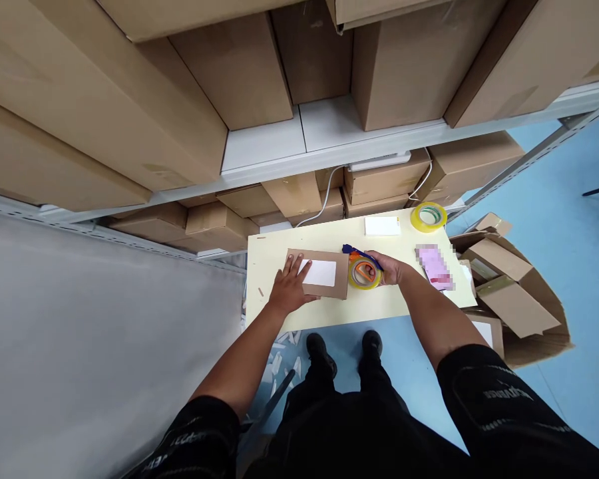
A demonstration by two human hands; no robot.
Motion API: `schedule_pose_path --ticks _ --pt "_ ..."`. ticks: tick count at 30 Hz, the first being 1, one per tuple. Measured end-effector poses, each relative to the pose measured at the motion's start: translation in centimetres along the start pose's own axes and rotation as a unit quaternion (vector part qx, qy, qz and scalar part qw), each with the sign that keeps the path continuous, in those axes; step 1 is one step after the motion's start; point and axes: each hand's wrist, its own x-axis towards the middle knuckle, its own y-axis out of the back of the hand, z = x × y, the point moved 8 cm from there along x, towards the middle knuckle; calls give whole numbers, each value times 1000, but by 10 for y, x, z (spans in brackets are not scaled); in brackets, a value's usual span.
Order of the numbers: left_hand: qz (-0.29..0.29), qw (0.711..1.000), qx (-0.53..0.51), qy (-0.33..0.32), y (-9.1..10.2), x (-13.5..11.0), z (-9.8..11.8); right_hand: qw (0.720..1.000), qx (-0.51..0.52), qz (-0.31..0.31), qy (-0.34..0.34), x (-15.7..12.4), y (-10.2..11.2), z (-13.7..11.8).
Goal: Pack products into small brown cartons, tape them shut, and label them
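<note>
A small brown cardboard box with a white label lies flat on the cream table. My left hand rests on its left part, fingers spread, fingertips on the cardboard and the label's edge. At the box's right end, my right hand is wrapped round a tape dispenser with blue and orange parts. A roll of clear yellowish tape sits in the dispenser, close beside the box's right edge. Part of the dispenser's grip is hidden by my fingers.
A spare tape roll, a white flat box and a pink pixelated item lie on the table. Shelves of cardboard boxes rise behind. Right of the table, a large carton holds several small boxes. Paper scraps litter the floor.
</note>
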Motion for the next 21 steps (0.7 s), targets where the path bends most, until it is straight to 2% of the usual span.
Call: schedule_pose_path --ticks 3,6,11,16,21 --pt "-1 1000 -6 -20 -1 2 1 1000 13 -6 -25 -8 5 16" --pt "4 999 -13 -44 -3 3 3 999 27 8 -19 -15 10 21" --pt "7 998 -14 -61 -3 3 4 999 6 -1 -39 -21 17 9" --pt "-3 997 -11 -70 -2 2 6 995 -49 33 -81 -19 39 -3" --pt "-11 998 -9 -67 -2 2 6 994 -52 35 -87 -18 46 -12"
